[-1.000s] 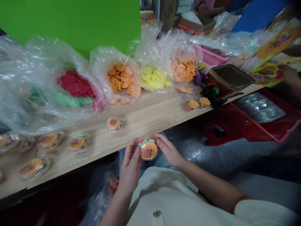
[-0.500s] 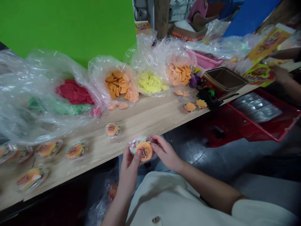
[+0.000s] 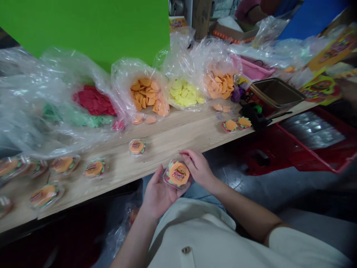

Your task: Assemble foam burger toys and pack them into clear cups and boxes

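Note:
A clear plastic pack with a toy-like burger (image 3: 177, 173) inside lies in my left hand (image 3: 159, 194). Its orange bun top carries a printed burger picture and lettering, with green and red edges around it. My left palm faces up beneath the pack, the thumb along its left side and fingertips showing below its right edge. Beside the pack's upper right edge is my right hand (image 3: 199, 169), index finger stretched out and thumb close to the rim. Whether the thumb touches it I cannot tell. Another packed burger (image 3: 137, 147) sits on the wooden table (image 3: 167, 136) ahead.
Several packed burgers (image 3: 96, 168) stand at the left. Along the back, plastic bags hold red pieces (image 3: 94, 100), orange pieces (image 3: 145, 93) and yellow pieces (image 3: 182, 92). On the right are a tape dispenser (image 3: 255, 114), a metal tin (image 3: 275, 95) and a red crate (image 3: 315, 139).
The pack has turned, so its print faces me more upright, and has settled onto my left palm. My right fingers have loosened from its edge. The view has shifted slightly.

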Tool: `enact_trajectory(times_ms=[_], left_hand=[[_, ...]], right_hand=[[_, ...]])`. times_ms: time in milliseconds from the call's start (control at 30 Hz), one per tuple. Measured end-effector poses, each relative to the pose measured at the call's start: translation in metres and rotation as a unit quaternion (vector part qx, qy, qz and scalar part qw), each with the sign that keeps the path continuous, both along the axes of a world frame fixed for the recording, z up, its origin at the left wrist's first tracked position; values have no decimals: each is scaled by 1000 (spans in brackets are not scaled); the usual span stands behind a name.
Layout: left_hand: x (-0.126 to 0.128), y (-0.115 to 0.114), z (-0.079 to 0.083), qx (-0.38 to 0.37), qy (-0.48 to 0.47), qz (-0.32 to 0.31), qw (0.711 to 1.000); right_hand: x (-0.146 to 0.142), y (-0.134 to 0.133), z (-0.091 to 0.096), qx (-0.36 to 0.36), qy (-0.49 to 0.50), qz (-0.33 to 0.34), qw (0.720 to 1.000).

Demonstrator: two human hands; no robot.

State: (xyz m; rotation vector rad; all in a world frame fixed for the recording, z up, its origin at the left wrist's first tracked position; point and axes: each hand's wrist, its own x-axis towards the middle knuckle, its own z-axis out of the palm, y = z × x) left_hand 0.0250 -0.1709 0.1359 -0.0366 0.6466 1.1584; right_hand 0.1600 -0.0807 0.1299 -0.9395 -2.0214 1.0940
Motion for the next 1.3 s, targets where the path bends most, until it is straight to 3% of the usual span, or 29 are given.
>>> enact_trajectory(times_ms=[133, 200, 333, 500, 633, 733, 800, 867, 933, 1000, 1133, 1200, 1267, 1300], left_hand=[[1, 1, -3, -7, 8, 50, 999], [3, 3, -5, -17, 4, 71, 997], [8, 4, -8, -38, -16, 81, 996], [14, 0, -5, -61, 49, 166, 983], [8, -3, 1, -44, 49, 152, 986], [-2, -4, 0, -43, 2, 67, 997], [-8, -3, -2, -37, -35, 34, 998], [-12, -2, -6, -22, -50, 49, 997], [-16, 0, -11, -8, -40, 96, 995], [-20, 1, -16, 2, -29, 141, 990], [-21, 5, -23, 13, -10, 192, 981], [-17, 7, -24, 6, 14, 199, 980], [-9, 9, -25, -2, 62, 205, 977], [-5, 9, -25, 1, 112, 217, 970]], right_hand=[[2, -7, 23, 134, -93, 147, 976], [-2, -13, 30, 155, -154, 160, 963], [-14, -22, 30, 143, -193, 137, 961], [-13, -25, 26, 99, -125, 165, 973], [-7, -9, 30, -11, 5, 183, 983], [-8, 19, 30, -221, 86, 175, 956], [-13, 36, 21, -348, 105, 123, 924], [-17, 42, 5, -387, 128, 7, 913], [-19, 34, -10, -337, 165, -125, 919], [-19, 13, -19, -256, 175, -179, 934], [-18, -27, -10, -93, 118, -96, 984], [-23, -35, -1, -19, 95, -46, 994], [-32, -36, 2, -23, 111, -34, 993], [-38, -35, 1, -68, 139, -43, 987]])
